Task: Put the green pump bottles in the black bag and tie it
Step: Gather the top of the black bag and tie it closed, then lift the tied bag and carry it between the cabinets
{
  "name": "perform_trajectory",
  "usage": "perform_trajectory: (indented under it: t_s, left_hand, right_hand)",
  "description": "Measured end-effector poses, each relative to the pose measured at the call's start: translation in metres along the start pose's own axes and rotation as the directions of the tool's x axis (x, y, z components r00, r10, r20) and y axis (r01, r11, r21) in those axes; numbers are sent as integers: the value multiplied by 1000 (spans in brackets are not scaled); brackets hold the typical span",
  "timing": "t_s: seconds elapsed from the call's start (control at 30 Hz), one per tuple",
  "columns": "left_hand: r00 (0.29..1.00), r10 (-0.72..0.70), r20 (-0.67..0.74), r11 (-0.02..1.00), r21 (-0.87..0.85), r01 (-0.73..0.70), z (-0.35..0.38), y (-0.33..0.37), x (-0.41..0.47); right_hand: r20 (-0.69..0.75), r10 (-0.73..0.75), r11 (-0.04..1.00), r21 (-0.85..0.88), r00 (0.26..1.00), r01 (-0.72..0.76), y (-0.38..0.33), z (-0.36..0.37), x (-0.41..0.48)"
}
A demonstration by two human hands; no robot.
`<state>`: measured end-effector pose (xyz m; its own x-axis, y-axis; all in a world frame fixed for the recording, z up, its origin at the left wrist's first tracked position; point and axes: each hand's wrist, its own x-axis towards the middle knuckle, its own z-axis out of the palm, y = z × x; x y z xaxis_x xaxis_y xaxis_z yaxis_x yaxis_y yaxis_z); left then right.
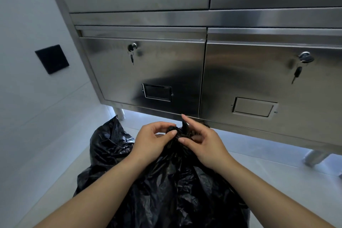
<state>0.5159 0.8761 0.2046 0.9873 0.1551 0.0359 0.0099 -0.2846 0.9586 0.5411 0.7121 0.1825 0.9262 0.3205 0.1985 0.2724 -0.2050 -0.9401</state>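
Note:
A crinkled black plastic bag (172, 187) stands on the floor in the lower middle of the head view, its top gathered into a twisted neck. My left hand (153, 140) pinches the gathered plastic from the left. My right hand (201, 144) grips the same neck from the right, with the forefinger raised beside a strip of plastic that sticks up. No green pump bottles show; whatever the bag holds is hidden by the plastic.
A stainless steel cabinet (240, 72) with two locked doors, keys hanging in the locks, stands right behind the bag on short legs (314, 157). A white wall (27, 116) with a black square plate (52, 59) runs along the left. The floor is pale tile.

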Motion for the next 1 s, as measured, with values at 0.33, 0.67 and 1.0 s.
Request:
perform_trajectory:
  t_s: [0.33,0.67,1.0]
  left_hand:
    - [991,-134,14,991,-3,135,-9,-18,-1]
    - [974,-170,149,985,43,166,-48,38,-13]
    - [933,-303,197,952,107,287,-158,237,-72]
  right_hand:
    - [65,55,993,-104,996,-48,12,21,3]
    - [13,176,984,-5,984,-176,-55,-7,1]
    - [-95,455,888,116,885,-444,-283,-23,-24]
